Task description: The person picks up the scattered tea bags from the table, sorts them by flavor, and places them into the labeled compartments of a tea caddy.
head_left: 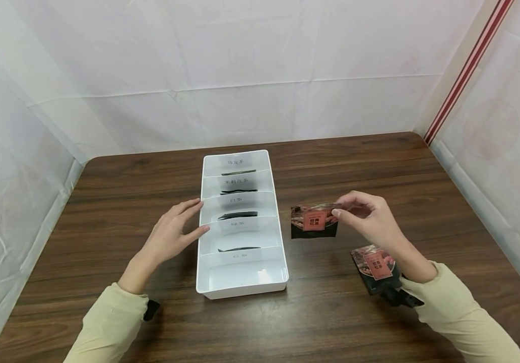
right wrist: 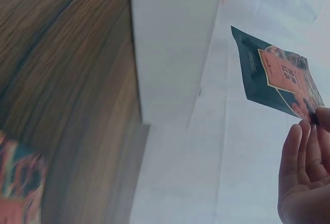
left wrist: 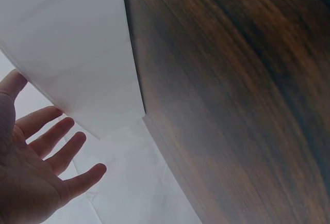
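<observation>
Between the thumb and fingers of my right hand, a dark tea sachet with a red label is pinched by its edge. It hangs above the table, right of a white divided box. In the right wrist view the sachet shows its printed front. My left hand touches the box's left rim with its fingertips. The left wrist view shows that hand with spread fingers at the box wall. Dark sachets stand on edge in several compartments; the nearest compartment holds none.
More red-labelled sachets lie in a small pile on the brown wooden table, beneath my right wrist. Each compartment has handwritten characters on its back wall. White sheeting hangs behind the table and at both sides.
</observation>
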`<state>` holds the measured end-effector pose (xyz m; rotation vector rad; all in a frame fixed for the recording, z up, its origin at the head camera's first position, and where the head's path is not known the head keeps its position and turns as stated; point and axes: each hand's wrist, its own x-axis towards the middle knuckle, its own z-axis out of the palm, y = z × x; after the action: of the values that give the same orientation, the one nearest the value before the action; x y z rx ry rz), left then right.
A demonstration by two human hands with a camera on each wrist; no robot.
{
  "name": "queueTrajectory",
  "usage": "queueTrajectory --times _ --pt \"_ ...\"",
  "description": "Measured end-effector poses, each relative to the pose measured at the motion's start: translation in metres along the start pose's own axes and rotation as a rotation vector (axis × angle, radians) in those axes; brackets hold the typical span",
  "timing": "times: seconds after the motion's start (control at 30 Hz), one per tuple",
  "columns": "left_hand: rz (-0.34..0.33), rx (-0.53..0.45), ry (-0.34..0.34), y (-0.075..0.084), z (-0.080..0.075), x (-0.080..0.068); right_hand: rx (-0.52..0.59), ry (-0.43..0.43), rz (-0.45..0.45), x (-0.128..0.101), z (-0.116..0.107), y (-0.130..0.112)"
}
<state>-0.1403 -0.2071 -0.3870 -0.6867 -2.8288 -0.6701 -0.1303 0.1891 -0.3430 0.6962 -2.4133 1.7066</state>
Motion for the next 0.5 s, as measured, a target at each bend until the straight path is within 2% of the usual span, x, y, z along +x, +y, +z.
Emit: queueTrajectory --times 0.33,0.5 --pt "0.013 0.007 0.011 0.000 0.000 0.001 0.080 -0.030 -0.103 0.000 0.030 -0.011" --pt "0.015 0.006 0.013 -0.001 0.001 0.001 0.102 -0.053 -0.150 -0.001 0.048 -0.025"
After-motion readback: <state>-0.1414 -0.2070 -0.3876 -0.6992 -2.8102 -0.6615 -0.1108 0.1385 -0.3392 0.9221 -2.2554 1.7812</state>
